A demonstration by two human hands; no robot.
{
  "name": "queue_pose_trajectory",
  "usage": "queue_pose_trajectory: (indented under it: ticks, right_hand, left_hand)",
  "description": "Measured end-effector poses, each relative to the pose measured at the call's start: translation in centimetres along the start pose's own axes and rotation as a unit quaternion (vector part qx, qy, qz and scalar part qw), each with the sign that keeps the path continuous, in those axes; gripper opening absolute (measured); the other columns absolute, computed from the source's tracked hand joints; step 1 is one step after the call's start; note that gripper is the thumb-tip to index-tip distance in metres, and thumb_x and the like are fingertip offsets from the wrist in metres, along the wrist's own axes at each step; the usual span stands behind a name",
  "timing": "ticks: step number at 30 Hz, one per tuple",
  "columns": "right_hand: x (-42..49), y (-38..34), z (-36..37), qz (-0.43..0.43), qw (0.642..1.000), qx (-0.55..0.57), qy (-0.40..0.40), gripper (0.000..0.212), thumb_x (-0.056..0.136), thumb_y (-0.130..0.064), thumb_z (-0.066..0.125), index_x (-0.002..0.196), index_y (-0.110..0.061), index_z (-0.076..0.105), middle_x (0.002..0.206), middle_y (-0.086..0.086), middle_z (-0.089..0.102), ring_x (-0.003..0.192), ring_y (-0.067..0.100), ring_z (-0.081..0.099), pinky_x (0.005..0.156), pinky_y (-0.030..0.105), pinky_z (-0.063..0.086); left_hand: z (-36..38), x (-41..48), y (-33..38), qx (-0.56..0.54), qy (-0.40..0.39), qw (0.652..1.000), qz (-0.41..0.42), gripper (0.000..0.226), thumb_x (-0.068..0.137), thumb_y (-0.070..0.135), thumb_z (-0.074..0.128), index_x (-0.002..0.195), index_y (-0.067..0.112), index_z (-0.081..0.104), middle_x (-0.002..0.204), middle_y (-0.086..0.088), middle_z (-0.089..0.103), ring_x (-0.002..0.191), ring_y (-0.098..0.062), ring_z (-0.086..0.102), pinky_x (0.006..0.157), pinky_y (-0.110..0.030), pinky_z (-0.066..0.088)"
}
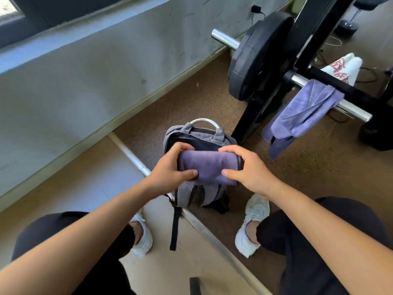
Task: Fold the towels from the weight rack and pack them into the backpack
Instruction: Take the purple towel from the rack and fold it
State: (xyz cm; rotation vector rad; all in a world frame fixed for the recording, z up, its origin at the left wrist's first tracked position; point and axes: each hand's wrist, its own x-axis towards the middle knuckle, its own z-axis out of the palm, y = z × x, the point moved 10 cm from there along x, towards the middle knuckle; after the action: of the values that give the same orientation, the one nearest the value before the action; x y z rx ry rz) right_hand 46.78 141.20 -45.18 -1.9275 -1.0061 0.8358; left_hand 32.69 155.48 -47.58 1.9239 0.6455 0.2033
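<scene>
A folded purple towel is held between both hands just above the open top of a grey backpack that stands on the floor between my feet. My left hand grips the towel's left end, thumb in front and fingers over the top. My right hand grips its right end the same way. Another purple towel hangs unfolded over the chrome bar of the weight rack at the right. Behind that bar lies a white towel with red print.
A barbell with black weight plates rests on the rack at the upper right. A grey wall runs along the left. A white pipe lies on the floor beside the backpack. A dumbbell stands at the far right corner.
</scene>
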Motion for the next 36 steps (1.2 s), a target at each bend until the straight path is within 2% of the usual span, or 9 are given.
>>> queue_pose_trajectory:
  ticks: [3,7,11,15,18,23,26,30,36]
  right_hand:
    - [4.3,1.5,0.4,0.02,0.999,-0.031,0.018,0.049,0.081,-0.007,0.074,0.125,-0.025,0.061,0.119,-0.01,0.062,0.108,0.004,0.056,0.083,0.016,0.041]
    - [9.1,4.0,3.5,0.027,0.987,-0.146,-0.06,0.048,0.076,-0.02,0.079,0.12,-0.026,0.061,0.114,-0.007,0.065,0.103,0.011,0.058,0.085,0.032,0.049]
    - [11.5,5.5,5.7,0.025,0.953,-0.28,-0.109,0.05,0.075,-0.038,0.079,0.117,-0.033,0.053,0.11,-0.006,0.066,0.099,0.017,0.06,0.082,0.038,0.053]
    - [12.0,6.6,8.5,-0.003,0.935,-0.32,-0.155,0.042,0.078,-0.026,0.074,0.101,-0.027,0.039,0.09,-0.002,0.06,0.085,0.028,0.059,0.067,0.041,0.047]
    - [12.1,8.3,10.2,0.007,0.935,-0.306,-0.177,0.042,0.079,-0.019,0.071,0.097,-0.026,0.034,0.085,-0.002,0.055,0.079,0.031,0.056,0.062,0.041,0.04]
    - [12.9,11.4,11.2,0.051,0.927,-0.311,-0.204,0.038,0.081,-0.015,0.07,0.103,-0.023,0.041,0.095,0.003,0.063,0.087,0.032,0.06,0.068,0.042,0.048]
    - [13.5,13.9,13.6,0.053,0.888,-0.383,-0.249,0.038,0.083,-0.017,0.069,0.113,-0.018,0.046,0.11,0.011,0.066,0.101,0.037,0.063,0.078,0.043,0.053]
    - [11.7,19.3,16.5,0.092,0.801,-0.48,-0.345,0.043,0.09,-0.011,0.062,0.131,-0.011,0.049,0.128,0.016,0.06,0.117,0.037,0.06,0.087,0.041,0.049]
    - [10.8,23.0,17.2,0.123,0.779,-0.498,-0.36,0.053,0.092,-0.018,0.065,0.14,-0.015,0.042,0.135,0.014,0.058,0.124,0.035,0.057,0.09,0.041,0.048]
  left_hand:
    - [-0.7,4.1,-2.5,-0.009,0.025,0.999,-0.028,0.056,0.064,0.024,0.08,0.115,0.029,0.057,0.113,0.011,0.064,0.108,-0.014,0.062,0.094,-0.038,0.053]
    - [-0.1,7.6,-5.8,0.047,0.018,0.998,-0.03,0.054,0.068,0.007,0.084,0.109,0.028,0.056,0.109,0.011,0.062,0.098,-0.01,0.057,0.084,-0.028,0.048]
    - [0.7,9.8,-7.9,0.121,-0.013,0.993,-0.005,0.052,0.065,0.024,0.082,0.11,0.026,0.057,0.11,0.006,0.062,0.1,-0.017,0.058,0.086,-0.039,0.051]
    - [2.2,10.8,-8.6,0.21,-0.08,0.974,0.018,0.058,0.066,0.021,0.08,0.119,0.025,0.057,0.117,0.0,0.056,0.106,-0.023,0.057,0.087,-0.044,0.051]
    - [1.7,10.8,-7.6,0.322,-0.085,0.94,0.077,0.077,0.06,0.036,0.084,0.13,0.027,0.056,0.126,-0.003,0.051,0.114,-0.03,0.047,0.087,-0.044,0.051]
    - [1.6,9.7,-7.1,0.433,-0.116,0.885,0.127,0.122,0.048,0.06,0.085,0.155,0.025,0.038,0.162,-0.009,0.03,0.148,-0.037,0.024,0.112,-0.048,0.036]
    - [2.5,9.3,-8.2,0.462,-0.152,0.866,0.113,0.14,0.049,0.071,0.083,0.163,0.025,0.016,0.171,-0.01,0.007,0.156,-0.037,0.005,0.123,-0.048,0.02]
    - [2.5,8.9,-8.1,0.469,-0.123,0.862,0.145,0.137,0.049,0.078,0.074,0.162,0.021,0.022,0.171,-0.013,0.009,0.156,-0.041,0.009,0.124,-0.048,0.019]
    - [3.6,8.4,-7.8,0.475,-0.13,0.857,0.15,0.136,0.047,0.075,0.074,0.162,0.02,0.025,0.171,-0.015,0.004,0.156,-0.042,0.009,0.125,-0.05,0.016]
